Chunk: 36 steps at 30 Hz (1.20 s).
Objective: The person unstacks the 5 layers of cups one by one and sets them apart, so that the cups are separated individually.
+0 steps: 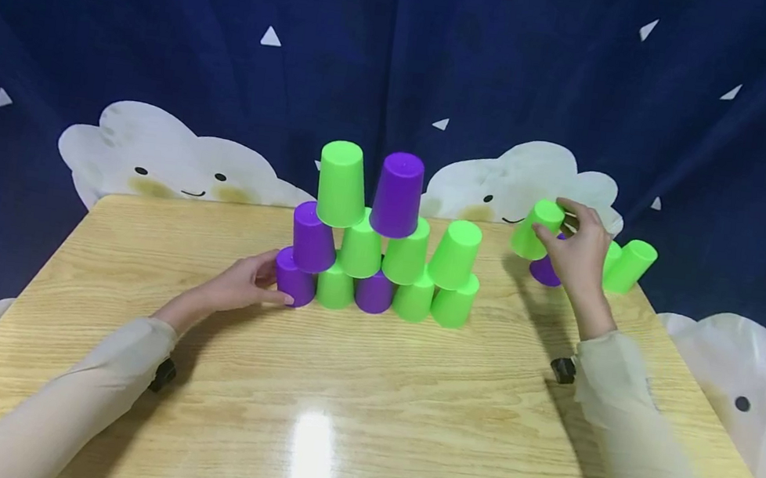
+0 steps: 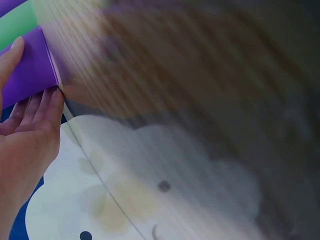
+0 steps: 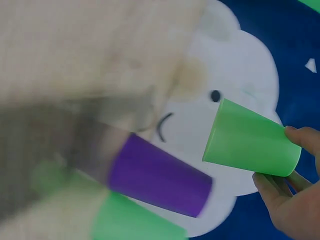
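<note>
In the middle of the table stands a pyramid of upside-down cups in three levels. My left hand (image 1: 246,283) is at the left end of its bottom row, thumb and fingers on either side of the purple cup (image 1: 297,284) there. The top level has a green cup (image 1: 341,187) and a purple cup (image 1: 398,197), side by side. My right hand (image 1: 579,249) pinches another green cup (image 1: 532,236) near its base, mouth down and tilted, above the table at the right. The right wrist view shows this held green cup (image 3: 250,140) between thumb and fingers.
Behind the right hand, a purple cup (image 1: 545,272) and a tilted-looking green cup (image 1: 631,266) stand near the table's right edge, with one more green cup partly hidden. A dark blue curtain (image 1: 390,50) with white clouds hangs behind the wooden table (image 1: 407,399).
</note>
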Available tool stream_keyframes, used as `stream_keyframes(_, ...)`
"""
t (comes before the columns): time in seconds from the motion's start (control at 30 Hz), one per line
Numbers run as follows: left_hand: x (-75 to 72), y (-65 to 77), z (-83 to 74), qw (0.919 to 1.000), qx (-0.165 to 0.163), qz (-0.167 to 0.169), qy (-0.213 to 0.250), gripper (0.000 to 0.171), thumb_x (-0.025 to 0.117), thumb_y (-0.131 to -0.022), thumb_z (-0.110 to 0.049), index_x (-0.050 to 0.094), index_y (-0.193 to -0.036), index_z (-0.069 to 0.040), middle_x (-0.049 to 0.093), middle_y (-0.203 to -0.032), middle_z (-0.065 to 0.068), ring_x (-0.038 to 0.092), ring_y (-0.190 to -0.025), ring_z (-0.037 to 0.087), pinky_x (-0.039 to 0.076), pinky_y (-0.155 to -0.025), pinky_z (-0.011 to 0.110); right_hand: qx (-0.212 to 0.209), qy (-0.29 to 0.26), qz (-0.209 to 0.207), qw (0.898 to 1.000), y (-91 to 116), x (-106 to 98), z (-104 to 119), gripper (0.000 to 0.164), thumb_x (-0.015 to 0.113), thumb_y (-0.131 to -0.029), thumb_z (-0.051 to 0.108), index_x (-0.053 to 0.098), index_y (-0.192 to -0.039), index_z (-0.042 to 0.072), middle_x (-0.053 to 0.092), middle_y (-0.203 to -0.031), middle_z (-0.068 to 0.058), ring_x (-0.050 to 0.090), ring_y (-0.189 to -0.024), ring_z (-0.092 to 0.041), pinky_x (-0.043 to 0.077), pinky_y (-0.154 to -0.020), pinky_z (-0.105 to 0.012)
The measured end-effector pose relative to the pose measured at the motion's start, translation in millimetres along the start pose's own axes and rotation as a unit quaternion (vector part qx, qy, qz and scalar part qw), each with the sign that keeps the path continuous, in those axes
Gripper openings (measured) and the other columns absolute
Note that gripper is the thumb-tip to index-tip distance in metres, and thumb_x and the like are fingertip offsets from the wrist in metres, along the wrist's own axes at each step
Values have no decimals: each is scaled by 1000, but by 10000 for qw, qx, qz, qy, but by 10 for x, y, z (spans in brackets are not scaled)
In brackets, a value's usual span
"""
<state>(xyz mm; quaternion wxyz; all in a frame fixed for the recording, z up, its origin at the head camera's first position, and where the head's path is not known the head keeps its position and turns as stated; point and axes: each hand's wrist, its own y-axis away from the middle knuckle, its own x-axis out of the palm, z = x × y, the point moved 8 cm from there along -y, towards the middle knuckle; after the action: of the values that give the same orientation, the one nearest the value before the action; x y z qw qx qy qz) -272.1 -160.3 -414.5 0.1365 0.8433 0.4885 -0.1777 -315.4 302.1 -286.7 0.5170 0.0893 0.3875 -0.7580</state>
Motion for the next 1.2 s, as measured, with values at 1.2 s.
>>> stream_keyframes(1.2,-6,4,-8,9999,-58,15,-89,83,77,-87,-15,28,-152,-1,45,-146,22,43,-134,38,34,-112,51,93,142,442,9989,113,186,-142,44,74,-86,2,57,-123,-14,55,-118,-31,59,-113,-44,50,-97,-49)
